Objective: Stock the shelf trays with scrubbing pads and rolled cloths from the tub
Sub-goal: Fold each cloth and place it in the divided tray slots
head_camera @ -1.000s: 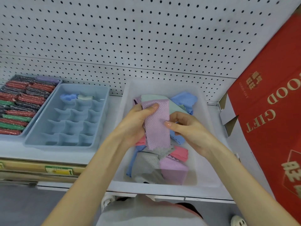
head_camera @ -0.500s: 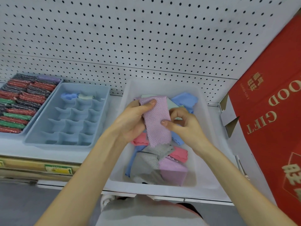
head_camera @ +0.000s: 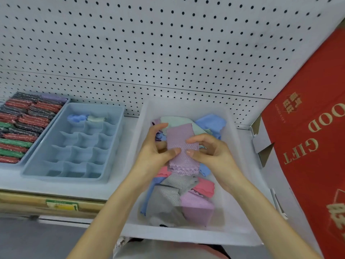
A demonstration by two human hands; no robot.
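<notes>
A translucent white tub (head_camera: 240, 217) on the shelf holds several loose cloths in grey, purple, pink and blue. Above it, my left hand (head_camera: 155, 152) and my right hand (head_camera: 211, 151) both pinch a folded purple mesh cloth (head_camera: 182, 144) from either side, thumbs on its front. Left of the tub stands a blue divided tray (head_camera: 37, 169); two rolled cloths (head_camera: 86, 118), one blue and one pale green, sit in its far row. Further left, a tray (head_camera: 64, 104) is packed with red, green and dark scrubbing pads (head_camera: 22, 128).
A white pegboard wall (head_camera: 168, 53) backs the shelf. A red gift carton (head_camera: 308, 146) leans at the right, close to the tub. The shelf's front edge carries a price label (head_camera: 62, 205).
Both hands folded the purple cloth narrower and shifted it slightly lower over the tub; the right hand moved from its edge onto its front.
</notes>
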